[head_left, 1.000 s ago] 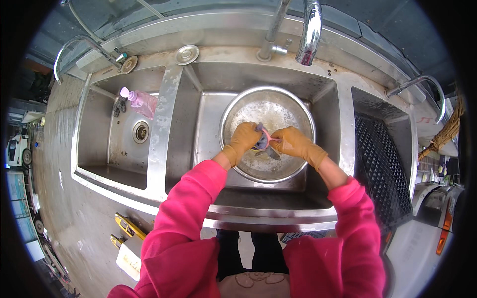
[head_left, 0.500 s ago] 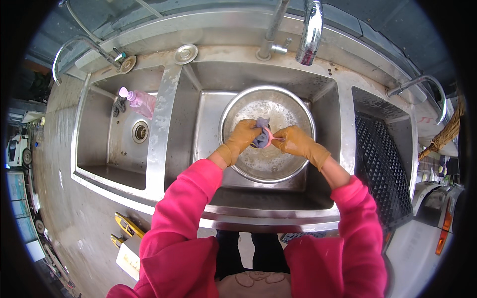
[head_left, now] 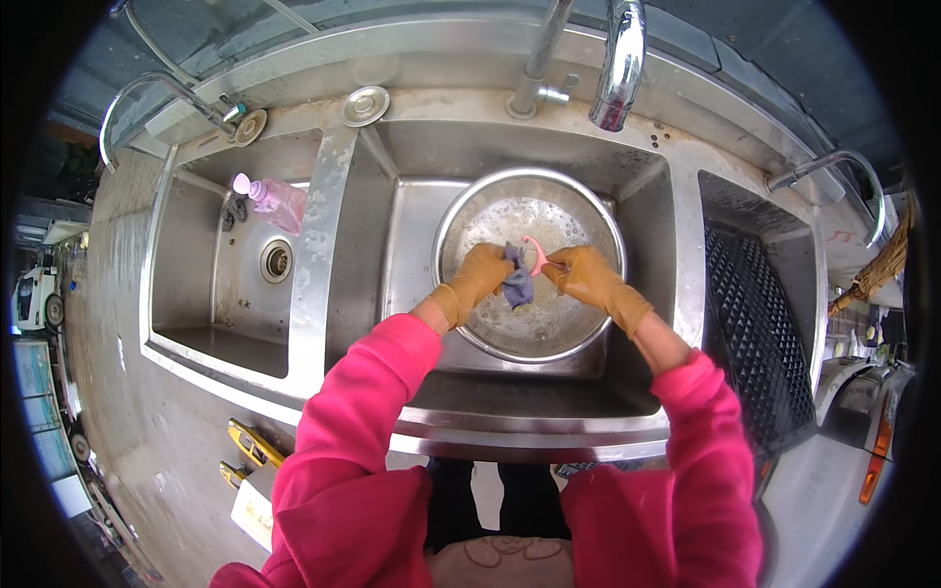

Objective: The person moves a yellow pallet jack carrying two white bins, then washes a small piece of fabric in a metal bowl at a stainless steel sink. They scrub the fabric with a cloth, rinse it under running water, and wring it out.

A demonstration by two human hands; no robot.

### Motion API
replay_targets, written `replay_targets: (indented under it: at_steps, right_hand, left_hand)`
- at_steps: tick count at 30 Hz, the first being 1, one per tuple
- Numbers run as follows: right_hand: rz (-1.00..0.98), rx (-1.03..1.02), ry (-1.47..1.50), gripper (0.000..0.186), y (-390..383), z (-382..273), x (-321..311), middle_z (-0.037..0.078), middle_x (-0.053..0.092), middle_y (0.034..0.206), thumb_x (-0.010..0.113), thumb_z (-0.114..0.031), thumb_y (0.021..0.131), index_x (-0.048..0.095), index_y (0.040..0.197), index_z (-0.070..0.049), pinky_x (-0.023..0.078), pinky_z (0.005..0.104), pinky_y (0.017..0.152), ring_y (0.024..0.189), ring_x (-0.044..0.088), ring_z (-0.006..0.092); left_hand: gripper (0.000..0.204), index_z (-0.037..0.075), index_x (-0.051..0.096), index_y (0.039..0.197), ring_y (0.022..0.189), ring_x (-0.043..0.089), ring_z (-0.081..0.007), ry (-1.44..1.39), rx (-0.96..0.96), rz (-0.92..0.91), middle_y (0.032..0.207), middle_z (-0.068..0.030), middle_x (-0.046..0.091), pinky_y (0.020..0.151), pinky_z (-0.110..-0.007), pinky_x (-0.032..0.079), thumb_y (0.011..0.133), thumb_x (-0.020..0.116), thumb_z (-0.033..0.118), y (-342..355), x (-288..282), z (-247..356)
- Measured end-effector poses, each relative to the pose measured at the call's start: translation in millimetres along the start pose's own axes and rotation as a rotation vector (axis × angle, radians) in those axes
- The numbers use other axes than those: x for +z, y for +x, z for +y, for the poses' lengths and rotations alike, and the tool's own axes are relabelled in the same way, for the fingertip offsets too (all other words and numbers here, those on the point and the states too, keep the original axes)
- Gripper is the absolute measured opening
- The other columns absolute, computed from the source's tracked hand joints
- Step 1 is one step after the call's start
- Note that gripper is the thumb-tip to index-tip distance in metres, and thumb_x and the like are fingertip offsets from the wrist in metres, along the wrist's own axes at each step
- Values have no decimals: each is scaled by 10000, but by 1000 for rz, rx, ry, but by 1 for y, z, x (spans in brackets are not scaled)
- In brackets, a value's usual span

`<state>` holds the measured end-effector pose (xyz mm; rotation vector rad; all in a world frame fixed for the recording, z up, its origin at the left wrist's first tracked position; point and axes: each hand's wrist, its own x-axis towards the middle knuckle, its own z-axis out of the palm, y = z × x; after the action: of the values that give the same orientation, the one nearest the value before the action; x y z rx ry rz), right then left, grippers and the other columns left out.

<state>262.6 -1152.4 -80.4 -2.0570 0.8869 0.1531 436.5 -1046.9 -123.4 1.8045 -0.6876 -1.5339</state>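
Note:
Over a round steel basin (head_left: 529,355) in the middle sink (head_left: 402,220), both of my hands wear tan rubber gloves. My left hand (head_left: 475,279) grips a crumpled grey-blue cloth (head_left: 520,290) that hangs from the fingers. My right hand (head_left: 583,279), just to its right, pinches a curved pink item (head_left: 539,257) between thumb and fingers. The pink item stands upright beside the cloth, partly in front of something pale that I cannot make out. The basin holds a shallow layer of cloudy, bubbly liquid.
A pink pump bottle (head_left: 279,206) and dark grey item (head_left: 233,211) lie in the left sink (head_left: 176,284). A black grid mat (head_left: 750,333) fills the right sink. Taps (head_left: 618,69) line the back ledge (head_left: 441,103). A straw broom (head_left: 872,274) and vehicles (head_left: 29,294) are beyond.
The pink item has come out from behind the cloth and now stands more upright. The cloth hangs lower and looser from my left hand.

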Motion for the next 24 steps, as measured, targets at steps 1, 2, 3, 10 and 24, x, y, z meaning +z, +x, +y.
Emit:
replay_targets:
  at_steps: [1,2,3,10,24]
  right_hand:
    - [29,-31,-1,290,0,0,-2,205,662,880,616,-287,811,695,958,-50,497,391,726,803,639,359]
    - [50,-34,-12,290,0,0,-4,202,663,880,619,-286,811,695,964,-52,498,389,724,804,640,356]
    - [79,-27,-25,290,0,0,-7,200,664,880,621,-285,812,694,970,-53,499,386,722,805,641,353]
    - [53,-123,-34,280,-2,-8,-15,185,669,873,635,-286,807,698,974,-70,507,383,711,801,644,348]
    - [-134,65,201,279,-4,-8,-6,173,661,707,619,-233,844,685,930,23,498,330,613,604,650,194]
  left_hand:
    - [154,2,669,903,554,571,-171,-37,13,-11,712,-76,630,477,-291,440,821,571,88,0,-2,0]
    - [151,-12,670,891,547,567,-154,-75,28,-22,710,-85,626,466,-282,440,812,579,79,0,-3,-1]
    - [148,-27,671,878,541,562,-138,-109,45,-7,708,-94,621,456,-273,440,802,587,69,-1,-4,-1]
    - [184,12,659,984,528,502,-117,-195,71,-80,744,-31,602,461,-247,402,835,614,109,-1,-2,-6]
    - [365,-67,594,1104,915,650,-248,176,410,117,1008,-185,670,799,-313,488,830,653,166,-2,-8,6]
